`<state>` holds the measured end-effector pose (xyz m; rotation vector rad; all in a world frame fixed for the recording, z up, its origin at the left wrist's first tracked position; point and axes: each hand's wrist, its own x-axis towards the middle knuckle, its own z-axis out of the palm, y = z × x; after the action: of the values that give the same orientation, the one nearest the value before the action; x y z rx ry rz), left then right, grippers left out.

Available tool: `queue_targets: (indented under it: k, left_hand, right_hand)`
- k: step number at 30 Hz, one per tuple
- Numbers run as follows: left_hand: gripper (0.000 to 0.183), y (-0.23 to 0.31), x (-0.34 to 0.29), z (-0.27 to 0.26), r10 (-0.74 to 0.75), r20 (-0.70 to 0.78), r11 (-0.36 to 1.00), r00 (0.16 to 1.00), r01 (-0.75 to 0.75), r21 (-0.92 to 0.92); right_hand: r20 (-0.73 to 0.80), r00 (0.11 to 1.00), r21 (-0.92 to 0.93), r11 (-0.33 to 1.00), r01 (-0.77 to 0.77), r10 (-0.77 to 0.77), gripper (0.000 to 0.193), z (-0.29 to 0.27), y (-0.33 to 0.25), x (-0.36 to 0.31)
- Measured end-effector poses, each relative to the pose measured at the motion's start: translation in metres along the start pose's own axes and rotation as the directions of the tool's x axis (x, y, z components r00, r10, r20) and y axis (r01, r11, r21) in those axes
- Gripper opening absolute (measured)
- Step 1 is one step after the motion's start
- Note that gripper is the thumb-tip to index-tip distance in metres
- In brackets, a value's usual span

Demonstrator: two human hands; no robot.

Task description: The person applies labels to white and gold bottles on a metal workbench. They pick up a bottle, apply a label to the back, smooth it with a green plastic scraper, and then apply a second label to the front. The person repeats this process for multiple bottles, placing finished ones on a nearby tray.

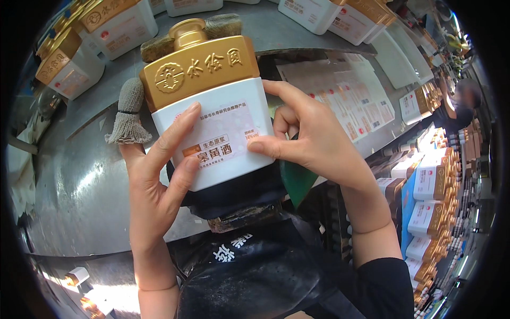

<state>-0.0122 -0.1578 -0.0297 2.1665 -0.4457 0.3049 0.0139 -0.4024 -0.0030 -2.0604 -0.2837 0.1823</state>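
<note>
Both hands grip a white liquor bottle (212, 114) with a gold shoulder and cap. The left hand (154, 175), fingertips in knitted cots, wraps its left side; the right hand (308, 138) presses thumb and forefinger on the pale label (223, 141). Behind the bottle lies a steel table (85, 175); label sheets (350, 101) lie right of it, more bottles (114, 24) beyond, and crowded bottle rows (435, 196) far right.

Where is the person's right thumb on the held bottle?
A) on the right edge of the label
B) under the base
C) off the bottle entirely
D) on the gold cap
A: the right hand presses its thumb against the right edge of the pale label on the white bottle, below the gold top, while the left hand lays its fingers across the label from the other side.
</note>
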Motion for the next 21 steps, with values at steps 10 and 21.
queue_targets:
  k: [10, 21]
  left_hand:
    - [0.044, -0.005, 0.000, 0.004, 0.079, -0.011, 0.997, 0.997, -0.079, 0.023]
    - [0.043, -0.005, -0.002, 0.003, 0.062, 0.009, 0.995, 0.998, -0.062, 0.084]
  right_hand:
    - [-0.159, 0.961, 0.696, 0.716, -0.054, 0.226, 0.024, -0.004, 0.019, -0.046]
    - [-0.103, 0.981, 0.527, 0.845, -0.088, 0.167, 0.014, 0.013, 0.003, -0.062]
